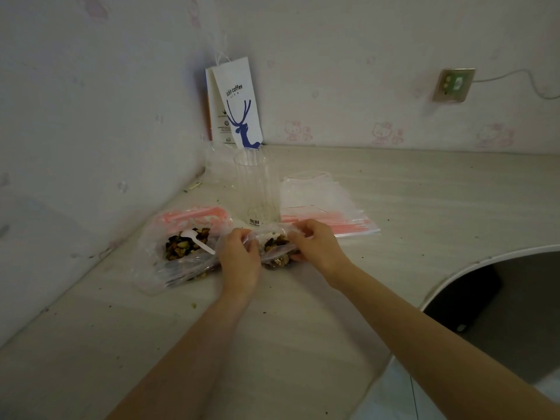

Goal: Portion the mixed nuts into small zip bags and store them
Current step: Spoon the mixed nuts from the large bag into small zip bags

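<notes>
One nut bag (275,247), left hand (241,256), right hand (316,246) covering its ends

small zip bag (274,242): clear, glossy plastic
spoon (197,240): white plastic
tumbler (257,189): clear, ribbed
coffee bag (238,101): matt paper
table (303,328): pale, wood-grain

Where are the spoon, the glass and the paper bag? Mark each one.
spoon (198,241): head view, on its white handle near the bowl.
glass (257,189): head view, on its ribbed side wall.
paper bag (239,107): head view, on its printed front.
</notes>
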